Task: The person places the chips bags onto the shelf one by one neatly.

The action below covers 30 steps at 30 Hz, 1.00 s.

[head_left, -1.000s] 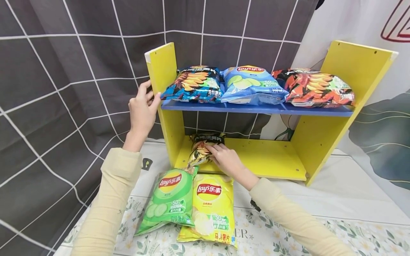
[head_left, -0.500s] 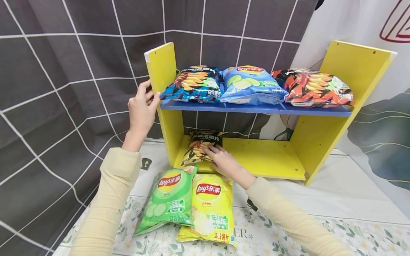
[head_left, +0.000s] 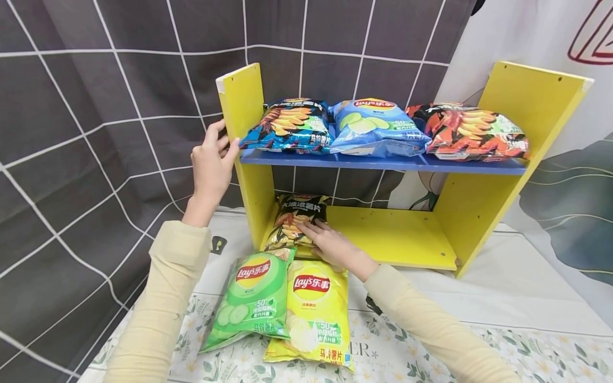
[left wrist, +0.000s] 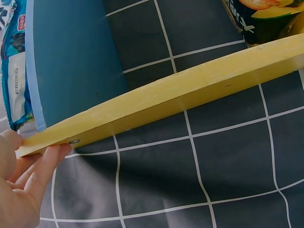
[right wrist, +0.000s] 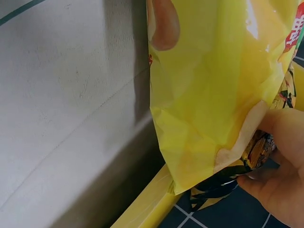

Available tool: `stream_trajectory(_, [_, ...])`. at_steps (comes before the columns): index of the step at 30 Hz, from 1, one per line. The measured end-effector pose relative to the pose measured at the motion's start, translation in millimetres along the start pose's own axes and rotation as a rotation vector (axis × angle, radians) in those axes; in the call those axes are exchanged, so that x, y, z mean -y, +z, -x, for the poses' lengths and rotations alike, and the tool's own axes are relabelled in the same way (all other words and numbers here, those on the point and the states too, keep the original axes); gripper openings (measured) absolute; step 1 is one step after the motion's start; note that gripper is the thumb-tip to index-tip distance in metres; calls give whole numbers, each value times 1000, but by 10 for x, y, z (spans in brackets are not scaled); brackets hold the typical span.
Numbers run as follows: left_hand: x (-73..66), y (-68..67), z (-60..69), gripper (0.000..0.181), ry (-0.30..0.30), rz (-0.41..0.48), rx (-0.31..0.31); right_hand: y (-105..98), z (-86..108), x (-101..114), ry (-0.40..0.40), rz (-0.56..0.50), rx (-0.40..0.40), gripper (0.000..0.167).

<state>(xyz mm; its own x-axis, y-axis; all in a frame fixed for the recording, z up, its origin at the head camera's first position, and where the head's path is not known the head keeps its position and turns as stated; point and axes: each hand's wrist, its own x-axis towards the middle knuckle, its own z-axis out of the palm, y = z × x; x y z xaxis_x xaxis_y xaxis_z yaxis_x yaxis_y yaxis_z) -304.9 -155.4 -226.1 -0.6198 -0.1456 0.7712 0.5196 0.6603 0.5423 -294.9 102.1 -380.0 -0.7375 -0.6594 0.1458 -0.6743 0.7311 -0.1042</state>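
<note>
Black-and-gold bag (head_left: 289, 215): As your right hand (head_left: 330, 242) has shifted leftward over the last second, this bag has slid with it; it now lies on the lower board (head_left: 383, 234), printed face showing, just beside the left side panel (head_left: 258, 186). Whether bag and panel touch, you cannot tell from here.
Right hand: your fingers lie fairly straight against the bag's front, toward its right edge, pressing on it rather than wrapped round it.
Left hand (head_left: 213, 165): you have the left side panel pinched between thumb and fingers, near the blue board (head_left: 383, 163), and this grip looks unchanged.
What the slide means: the bag is squarer to the board than a second ago and sits farther into the left corner, so your push seems to be working; your left hand probably steadies the frame against it.
Green bag (head_left: 249, 292) and yellow bag (head_left: 316, 314): both lie as they did, on the table in front of the lower board, overlapping each other.
Upper row: the three bags on the blue board have not visibly moved.
</note>
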Motion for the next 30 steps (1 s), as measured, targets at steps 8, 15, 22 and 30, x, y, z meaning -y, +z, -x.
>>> stream_trajectory(8, [-1, -13, -7, 44, 8, -3, -10, 1, -5, 18, 2, 12, 33, 71])
stream_trajectory(15, [-11, -5, 2, 44, 8, 12, -4, 17, -17, 32, 40, 17, 103, 70])
stream_trajectory(22, [-17, -4, 11, 44, 3, 13, -6, 12, 5, 33, 16, 23, 113, 67])
stream_trajectory(30, [-13, -1, 12, 44, 2, 12, -6, -11, 101, 3, -28, 55, 49, 66])
